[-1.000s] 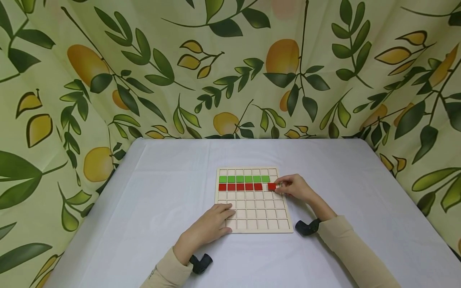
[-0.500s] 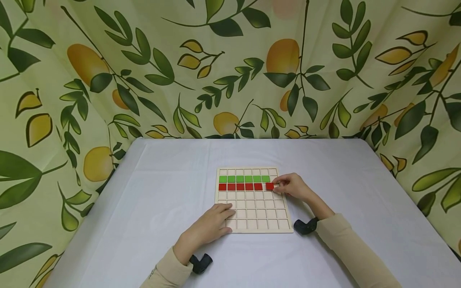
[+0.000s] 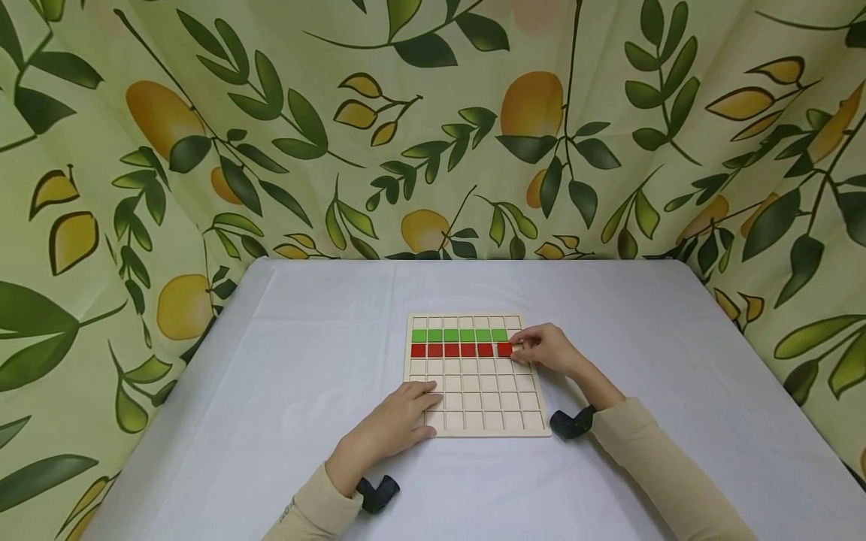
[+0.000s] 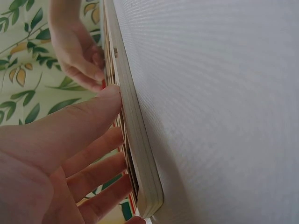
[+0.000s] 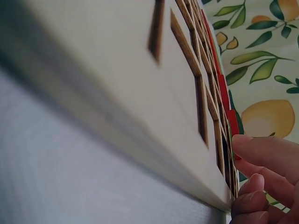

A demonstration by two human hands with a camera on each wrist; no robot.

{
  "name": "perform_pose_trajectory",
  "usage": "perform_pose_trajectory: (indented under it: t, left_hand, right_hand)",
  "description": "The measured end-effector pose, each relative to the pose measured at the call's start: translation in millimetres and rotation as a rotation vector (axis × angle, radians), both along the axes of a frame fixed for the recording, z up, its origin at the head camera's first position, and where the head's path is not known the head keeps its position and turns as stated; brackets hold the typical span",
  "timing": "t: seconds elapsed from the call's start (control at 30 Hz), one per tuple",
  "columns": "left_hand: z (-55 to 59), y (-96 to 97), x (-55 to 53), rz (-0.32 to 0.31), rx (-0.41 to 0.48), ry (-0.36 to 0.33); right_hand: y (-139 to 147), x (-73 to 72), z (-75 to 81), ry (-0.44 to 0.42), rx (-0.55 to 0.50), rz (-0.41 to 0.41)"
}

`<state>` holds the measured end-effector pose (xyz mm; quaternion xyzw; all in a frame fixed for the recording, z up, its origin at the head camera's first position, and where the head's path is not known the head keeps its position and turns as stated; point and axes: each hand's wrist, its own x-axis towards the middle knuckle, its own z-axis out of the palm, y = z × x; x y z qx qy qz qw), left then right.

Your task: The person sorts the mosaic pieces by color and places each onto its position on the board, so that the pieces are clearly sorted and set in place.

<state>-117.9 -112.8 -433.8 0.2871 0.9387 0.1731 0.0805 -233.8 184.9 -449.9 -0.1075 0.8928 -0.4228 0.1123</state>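
Observation:
A square wooden grid board (image 3: 482,422) lies flat on the white cloth. Its second row from the back carries several green tiles (image 3: 459,335); the row in front of it carries several red tiles (image 3: 452,350). At the right of the red row, my right hand (image 3: 551,349) pinches one more red tile (image 3: 504,349) between thumb and fingers. In the right wrist view that held red tile (image 5: 232,120) stands slightly above the grid at the fingertips. My left hand (image 3: 395,421) rests on the board's near left part, fingers extended, thumb (image 4: 96,105) along the near edge.
White cloth (image 3: 304,330) covers the table around the board. A curtain with fruit and leaves (image 3: 433,150) hangs behind and at both sides. Black wrist devices (image 3: 379,494) sit below both hands, near the beige sleeves (image 3: 666,466).
My right hand has shifted slightly left, bringing the red tile closer to the row of red tiles. The left hand and board stay where they were.

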Motion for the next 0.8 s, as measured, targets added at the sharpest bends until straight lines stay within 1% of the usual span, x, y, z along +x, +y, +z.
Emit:
perform_pose_trajectory:
  t: [0.2,0.57,0.8]
  left_hand:
    - [1.7,0.9,0.9,0.014,0.018,-0.023]
    - [3.3,0.1,1.5,0.015,0.018,-0.018]
    - [2.2,0.5,1.5,0.022,0.016,-0.032]
  right_hand:
    - [-1.4,0.1,1.9,0.029,0.013,0.003]
    - [-3.2,-0.8,2.3,0.033,0.050,-0.005]
    - [-5.1,-0.2,3.8,0.021,0.064,-0.009]
